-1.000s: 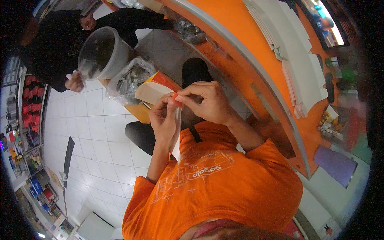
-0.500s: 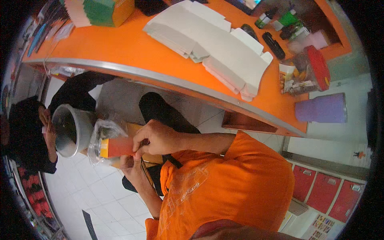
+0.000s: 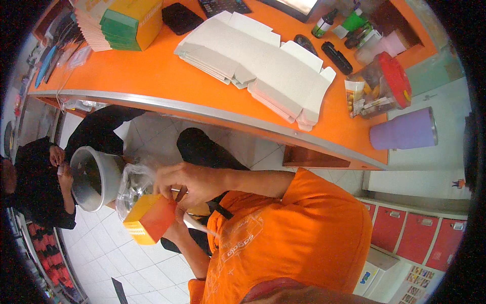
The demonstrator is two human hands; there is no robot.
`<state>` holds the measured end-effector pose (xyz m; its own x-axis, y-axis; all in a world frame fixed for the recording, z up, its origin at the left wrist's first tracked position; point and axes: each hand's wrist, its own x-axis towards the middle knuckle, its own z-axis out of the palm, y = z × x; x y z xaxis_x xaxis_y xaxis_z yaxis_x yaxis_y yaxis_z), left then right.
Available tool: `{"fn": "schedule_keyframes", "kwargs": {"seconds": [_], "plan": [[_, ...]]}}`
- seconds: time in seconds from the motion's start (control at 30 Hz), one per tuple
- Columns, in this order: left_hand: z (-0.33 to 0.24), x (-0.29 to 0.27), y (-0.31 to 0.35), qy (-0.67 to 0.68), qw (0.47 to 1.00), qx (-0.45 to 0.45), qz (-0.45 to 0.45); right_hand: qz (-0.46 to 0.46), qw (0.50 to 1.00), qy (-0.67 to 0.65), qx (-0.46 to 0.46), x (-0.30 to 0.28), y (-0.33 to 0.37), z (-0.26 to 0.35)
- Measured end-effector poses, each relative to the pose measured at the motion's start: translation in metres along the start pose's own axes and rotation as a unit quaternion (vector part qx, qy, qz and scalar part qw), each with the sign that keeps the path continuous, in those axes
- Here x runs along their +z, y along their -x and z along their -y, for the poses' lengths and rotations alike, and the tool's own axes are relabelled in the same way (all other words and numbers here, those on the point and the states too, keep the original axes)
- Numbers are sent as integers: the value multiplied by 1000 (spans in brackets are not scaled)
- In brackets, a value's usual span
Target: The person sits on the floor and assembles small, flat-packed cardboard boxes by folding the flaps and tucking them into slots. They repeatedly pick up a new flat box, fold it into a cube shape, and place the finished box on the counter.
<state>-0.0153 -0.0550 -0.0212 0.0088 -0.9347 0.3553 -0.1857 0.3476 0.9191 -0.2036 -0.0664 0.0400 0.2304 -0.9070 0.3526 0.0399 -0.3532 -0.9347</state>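
Note:
A small yellow and orange-red cardboard box (image 3: pixel 152 220) is tilted in front of me. My left hand (image 3: pixel 177 229) grips it from its lower right side, with most of the fingers hidden behind it. My right hand (image 3: pixel 188 183) is at the box's upper edge, its fingers bent over the edge and the thumb near it. A small pale strip shows between thumb and fingers; I cannot tell what it is. Just beyond the box lies a clear plastic bag (image 3: pixel 132 182), partly covered by the box and my right hand.
A grey-white bucket (image 3: pixel 104 177) stands beyond the bag, beside a person in black (image 3: pixel 40 177) whose hands are together. Along the orange counter (image 3: pixel 152 76) are flat white box blanks (image 3: pixel 253 61), stacked yellow-green boxes (image 3: pixel 124 25), a red-lidded jar (image 3: pixel 379 86) and a purple tumbler (image 3: pixel 405 129).
The box has turned and tipped, so its yellow sides now show. My right hand's fingers have spread over its upper edge, and my left hand has moved lower along it.

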Motion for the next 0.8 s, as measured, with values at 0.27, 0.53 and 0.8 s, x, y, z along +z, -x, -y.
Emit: {"fn": "schedule_keyframes", "kwargs": {"seconds": [0.27, 0.53, 0.8], "plan": [[-23, 20, -17, -231, 973, -7, -19, 4, 972, -176, 155, 27, 35, -16], [-64, -3, -8, -98, 950, -31, 295, -90, 957, 28, 274, 25, 65, -69], [-26, -6, 54, -242, 902, 91, 345, -93, 932, 233, 262, 17, 77, -67]]}}
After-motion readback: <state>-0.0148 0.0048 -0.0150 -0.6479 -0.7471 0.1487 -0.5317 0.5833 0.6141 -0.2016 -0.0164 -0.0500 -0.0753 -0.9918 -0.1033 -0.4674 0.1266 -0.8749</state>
